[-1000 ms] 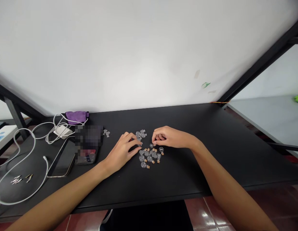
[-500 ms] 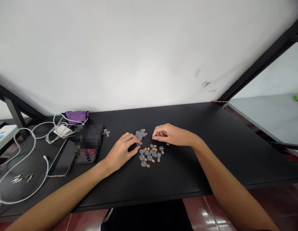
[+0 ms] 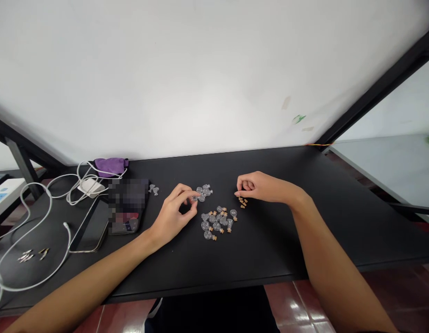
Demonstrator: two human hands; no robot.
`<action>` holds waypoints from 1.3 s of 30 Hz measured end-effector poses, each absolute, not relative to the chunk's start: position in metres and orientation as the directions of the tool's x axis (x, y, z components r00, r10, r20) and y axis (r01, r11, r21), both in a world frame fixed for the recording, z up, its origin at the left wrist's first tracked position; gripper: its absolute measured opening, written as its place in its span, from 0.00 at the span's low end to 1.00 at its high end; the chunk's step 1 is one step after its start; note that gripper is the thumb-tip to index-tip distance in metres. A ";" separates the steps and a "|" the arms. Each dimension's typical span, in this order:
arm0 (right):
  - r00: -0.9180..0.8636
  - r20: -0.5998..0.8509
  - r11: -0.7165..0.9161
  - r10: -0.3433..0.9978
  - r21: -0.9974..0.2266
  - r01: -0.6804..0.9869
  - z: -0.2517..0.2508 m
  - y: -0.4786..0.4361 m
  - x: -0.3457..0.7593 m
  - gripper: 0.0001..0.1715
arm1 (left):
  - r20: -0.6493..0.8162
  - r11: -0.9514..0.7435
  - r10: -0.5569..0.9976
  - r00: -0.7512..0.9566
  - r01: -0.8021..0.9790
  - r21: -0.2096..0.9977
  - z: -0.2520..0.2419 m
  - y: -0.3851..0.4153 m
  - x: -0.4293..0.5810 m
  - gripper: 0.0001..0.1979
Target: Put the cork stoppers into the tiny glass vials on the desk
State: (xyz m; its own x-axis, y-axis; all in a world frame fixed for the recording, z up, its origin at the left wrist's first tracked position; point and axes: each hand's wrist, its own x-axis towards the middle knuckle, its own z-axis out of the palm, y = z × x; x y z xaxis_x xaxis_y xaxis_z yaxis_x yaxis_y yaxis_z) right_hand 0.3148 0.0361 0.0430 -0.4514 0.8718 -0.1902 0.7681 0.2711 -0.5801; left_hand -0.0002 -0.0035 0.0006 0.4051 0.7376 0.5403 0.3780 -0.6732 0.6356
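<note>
One glass vial point(image 3: 195, 198) pinched sideways, left hand point(image 3: 173, 213).

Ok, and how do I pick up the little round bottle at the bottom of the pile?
That little corked glass bottle lies on its side, with its cork pointing right. Come from the side nearest you, where nothing seems to be in the way, and pinch the round belly. It's probably steadier than the tiny cork.
</note>
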 end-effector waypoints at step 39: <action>-0.539 0.113 0.168 0.835 -0.984 0.053 0.027 0.016 0.233 0.16 | 0.633 -0.734 0.678 0.374 0.299 0.609 0.002 -0.004 -0.001 0.10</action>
State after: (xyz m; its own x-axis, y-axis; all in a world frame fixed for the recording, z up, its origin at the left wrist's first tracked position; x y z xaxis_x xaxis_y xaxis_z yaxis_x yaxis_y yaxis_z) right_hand 0.2328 0.0160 0.0271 -0.5390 0.8346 0.1131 0.0535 0.1680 -0.9843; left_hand -0.0005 -0.0044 0.0015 0.3740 0.6776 0.6333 0.2985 -0.7344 0.6095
